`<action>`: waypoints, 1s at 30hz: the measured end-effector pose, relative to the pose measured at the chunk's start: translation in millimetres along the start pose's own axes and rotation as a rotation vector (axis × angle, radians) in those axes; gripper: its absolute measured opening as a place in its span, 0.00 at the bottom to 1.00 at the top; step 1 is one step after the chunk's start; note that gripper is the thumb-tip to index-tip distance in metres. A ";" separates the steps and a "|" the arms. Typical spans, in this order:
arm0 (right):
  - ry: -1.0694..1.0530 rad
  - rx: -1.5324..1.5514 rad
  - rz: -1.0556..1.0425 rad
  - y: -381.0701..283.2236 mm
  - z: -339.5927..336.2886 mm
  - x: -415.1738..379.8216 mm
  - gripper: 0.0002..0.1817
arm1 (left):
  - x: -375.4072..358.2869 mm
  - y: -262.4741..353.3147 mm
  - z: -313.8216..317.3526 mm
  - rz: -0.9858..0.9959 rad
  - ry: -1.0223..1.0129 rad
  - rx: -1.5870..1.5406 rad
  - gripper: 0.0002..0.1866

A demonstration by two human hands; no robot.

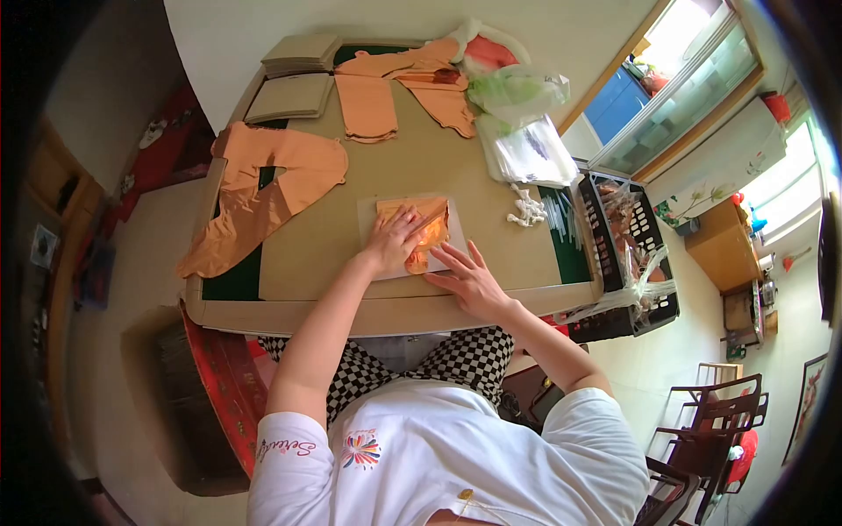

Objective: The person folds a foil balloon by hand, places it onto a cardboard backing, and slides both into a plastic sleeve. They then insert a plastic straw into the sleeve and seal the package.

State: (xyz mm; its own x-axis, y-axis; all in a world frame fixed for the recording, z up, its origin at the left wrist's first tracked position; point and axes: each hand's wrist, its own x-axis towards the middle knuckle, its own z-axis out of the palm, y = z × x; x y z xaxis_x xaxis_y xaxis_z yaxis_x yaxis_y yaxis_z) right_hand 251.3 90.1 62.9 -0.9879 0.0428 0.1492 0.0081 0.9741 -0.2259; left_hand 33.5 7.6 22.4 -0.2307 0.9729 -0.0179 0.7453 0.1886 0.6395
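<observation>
While both hands press flat near the counter's [289, 302] front edge, I see the left hand [392, 241] spread on a folded orange foil piece [421, 230], fingers [405, 219] splayed and gripping nothing. Right hand [469, 279] lies open beside it, fingertips touching the clear sleeve [456, 237] under the foil. That foil looks thin, light, crinkly and easily torn; I'd take it by a folded edge. Further out, a larger orange foil shape [263, 188] drapes the left edge, white scraps [527, 209] sit toward the right edge, and card stacks [289, 96] occupy the far left corner.
</observation>
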 end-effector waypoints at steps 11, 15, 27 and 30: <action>-0.032 0.014 -0.011 21.6 -16.2 6.6 0.31 | 0.8 -1.9 0.2 -0.008 -0.025 0.038 0.29; -0.096 -0.106 -0.104 30.2 -21.7 13.4 0.36 | 1.8 -1.9 -0.4 -0.009 -0.051 0.069 0.29; 0.031 0.238 -0.034 26.1 16.1 27.1 0.30 | -2.3 2.8 -2.5 0.006 -0.006 0.008 0.27; 0.120 0.304 0.031 29.5 21.3 30.0 0.28 | -2.7 5.0 -4.1 -0.003 -0.006 -0.008 0.27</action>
State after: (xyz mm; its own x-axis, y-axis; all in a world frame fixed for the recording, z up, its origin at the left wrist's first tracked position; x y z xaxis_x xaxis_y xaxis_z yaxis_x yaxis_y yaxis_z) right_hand 218.6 115.4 40.3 -0.9624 0.1146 0.2463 -0.0270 0.8618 -0.5065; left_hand 35.3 5.4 28.8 -0.2292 0.9731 -0.0248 0.7398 0.1907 0.6453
